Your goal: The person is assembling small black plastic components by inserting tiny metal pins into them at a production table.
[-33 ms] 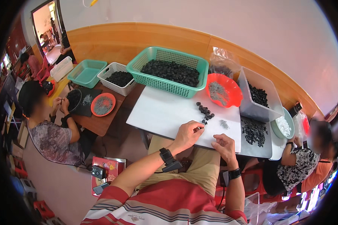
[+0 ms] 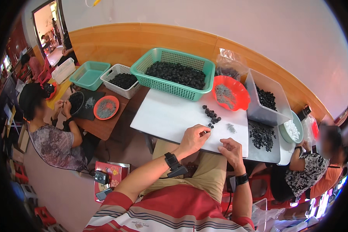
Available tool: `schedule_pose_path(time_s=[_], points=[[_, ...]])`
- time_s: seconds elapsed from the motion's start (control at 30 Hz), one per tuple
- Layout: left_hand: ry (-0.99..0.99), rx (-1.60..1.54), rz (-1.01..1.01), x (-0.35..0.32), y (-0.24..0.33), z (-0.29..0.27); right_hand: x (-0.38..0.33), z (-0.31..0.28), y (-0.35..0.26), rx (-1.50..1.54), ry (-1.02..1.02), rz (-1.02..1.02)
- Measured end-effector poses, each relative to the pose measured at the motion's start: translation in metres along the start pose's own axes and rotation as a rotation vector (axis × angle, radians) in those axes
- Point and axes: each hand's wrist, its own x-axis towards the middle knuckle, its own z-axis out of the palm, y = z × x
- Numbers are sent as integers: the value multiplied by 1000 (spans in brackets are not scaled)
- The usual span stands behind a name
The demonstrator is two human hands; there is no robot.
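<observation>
My left hand [image 2: 195, 139] is over the front edge of the white tabletop [image 2: 162, 116]. Its thumb and fingers are closed in a pinch; what lies between them is too small to make out. Just beyond the fingertips, a short line of small black round parts [image 2: 212, 115] lies on the white surface. My right hand [image 2: 232, 151] is to the right, its fingers curled in toward the thumb, and any thing in them is hidden. Beyond it is a little heap of small grey pieces [image 2: 231, 128]. The two hands are apart.
Behind stand a green basket [image 2: 174, 91] of black parts, a red scalloped bowl [image 2: 241, 98] with grey pieces and a clear bin [image 2: 272, 119]. More black parts [image 2: 262, 137] lie on the right. One person [image 2: 58, 145] works at left, another [image 2: 301, 166] at right.
</observation>
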Motion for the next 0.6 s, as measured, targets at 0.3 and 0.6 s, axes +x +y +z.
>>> schedule_pose_path(time_s=[0.3, 0.6], points=[[-14, -8, 13, 0, 0, -2, 0, 1, -5, -3, 8, 8], [22, -181, -81, 4, 5, -8, 0, 1, -13, -18, 5, 49]])
